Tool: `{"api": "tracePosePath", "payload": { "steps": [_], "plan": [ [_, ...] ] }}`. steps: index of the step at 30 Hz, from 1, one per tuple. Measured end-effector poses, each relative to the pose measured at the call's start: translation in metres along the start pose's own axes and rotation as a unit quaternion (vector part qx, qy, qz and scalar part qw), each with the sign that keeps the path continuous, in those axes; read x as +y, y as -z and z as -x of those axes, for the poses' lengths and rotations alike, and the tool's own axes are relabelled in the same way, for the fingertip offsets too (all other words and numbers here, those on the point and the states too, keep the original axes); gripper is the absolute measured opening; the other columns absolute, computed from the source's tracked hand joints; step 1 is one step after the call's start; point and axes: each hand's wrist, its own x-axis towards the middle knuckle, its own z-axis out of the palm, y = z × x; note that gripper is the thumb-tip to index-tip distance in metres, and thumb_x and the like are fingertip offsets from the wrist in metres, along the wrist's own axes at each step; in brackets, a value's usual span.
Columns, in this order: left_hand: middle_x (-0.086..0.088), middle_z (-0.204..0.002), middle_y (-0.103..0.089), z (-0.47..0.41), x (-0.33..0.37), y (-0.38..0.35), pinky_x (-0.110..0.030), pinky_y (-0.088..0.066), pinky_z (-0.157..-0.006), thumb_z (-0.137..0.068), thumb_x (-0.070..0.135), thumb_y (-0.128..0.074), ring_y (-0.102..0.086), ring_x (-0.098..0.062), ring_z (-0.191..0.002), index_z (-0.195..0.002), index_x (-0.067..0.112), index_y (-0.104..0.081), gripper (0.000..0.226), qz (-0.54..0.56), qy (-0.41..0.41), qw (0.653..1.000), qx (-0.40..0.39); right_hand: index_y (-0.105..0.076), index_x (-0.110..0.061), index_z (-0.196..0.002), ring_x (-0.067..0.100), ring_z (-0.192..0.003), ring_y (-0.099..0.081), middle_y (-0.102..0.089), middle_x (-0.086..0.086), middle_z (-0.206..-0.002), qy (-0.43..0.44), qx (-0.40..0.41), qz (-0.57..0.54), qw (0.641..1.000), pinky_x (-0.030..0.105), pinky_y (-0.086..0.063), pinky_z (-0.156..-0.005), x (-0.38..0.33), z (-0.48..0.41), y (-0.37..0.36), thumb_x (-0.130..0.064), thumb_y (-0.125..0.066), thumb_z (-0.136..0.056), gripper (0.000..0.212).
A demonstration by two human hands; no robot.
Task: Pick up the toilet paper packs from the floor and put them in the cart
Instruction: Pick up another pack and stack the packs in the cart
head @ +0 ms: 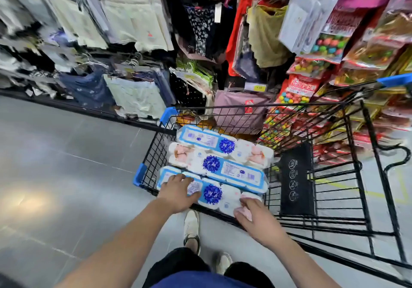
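As left hand (pixel 178 193) and right hand (pixel 256 218) hold it, pack (pixel 213 195) overlies cart (pixel 153 153).

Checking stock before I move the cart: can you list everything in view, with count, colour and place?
toilet paper packs: three, white with blue labels, in the cart.
cart: one, black wire with blue corners, on the floor.
hanging clothes: many, mixed colours, racks behind.
snack bags: many, bright colours, hanging at right.
floor: one, grey, underfoot.
shoes: two, pale, beside the cart.
left hand: one, gripping the left end of the nearest pack.
right hand: one, gripping its right end.
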Motion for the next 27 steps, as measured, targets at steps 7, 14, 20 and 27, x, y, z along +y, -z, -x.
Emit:
{"api": "tracePosePath", "payload": {
  "steps": [7,14,20,27],
  "plan": [
    [-0.002,-0.137,-0.052,0.038,0.009,-0.033,-0.040,-0.033,-0.107,-0.099,0.059,-0.033,-0.037,-0.023,-0.136,-0.131,0.029,-0.058,0.050,0.033,0.022,0.999,-0.007,-0.052,-0.036,-0.132,0.021,-0.124,-0.057,-0.059,-0.005,-0.137,0.034,-0.054,0.123,0.990,0.039,-0.045,-0.104,0.014,0.022,-0.001,-0.086,0.027,-0.060,0.118],
    [0.001,-0.136,-0.051,0.046,0.006,-0.042,-0.045,-0.035,-0.106,-0.100,0.057,-0.029,-0.036,-0.021,-0.136,-0.129,0.029,-0.055,0.048,0.039,0.035,0.999,0.011,-0.051,-0.035,-0.133,0.025,-0.120,-0.062,-0.065,-0.002,-0.133,0.022,-0.071,0.159,0.985,0.040,-0.047,-0.098,0.009,0.022,-0.001,-0.086,0.030,-0.055,0.122],
    [0.001,-0.139,-0.047,0.051,-0.010,-0.042,-0.048,-0.032,-0.109,-0.102,0.052,-0.032,-0.032,-0.020,-0.138,-0.132,0.027,-0.051,0.044,0.037,0.034,0.999,-0.002,-0.048,-0.040,-0.139,0.021,-0.124,-0.059,-0.062,-0.004,-0.139,0.029,-0.070,0.170,0.983,0.035,-0.045,-0.102,-0.014,0.026,-0.003,-0.078,0.015,-0.070,0.100],
    [0.000,-0.139,-0.046,0.057,-0.043,-0.044,-0.045,-0.035,-0.106,-0.101,0.053,-0.034,-0.032,-0.020,-0.138,-0.133,0.026,-0.050,0.045,0.057,0.035,0.998,0.004,-0.046,-0.045,-0.141,0.018,-0.128,-0.056,-0.056,-0.007,-0.145,0.021,-0.085,0.158,0.984,0.032,-0.042,-0.104,-0.046,0.024,-0.019,-0.079,0.006,-0.076,0.090]
  ]
}}
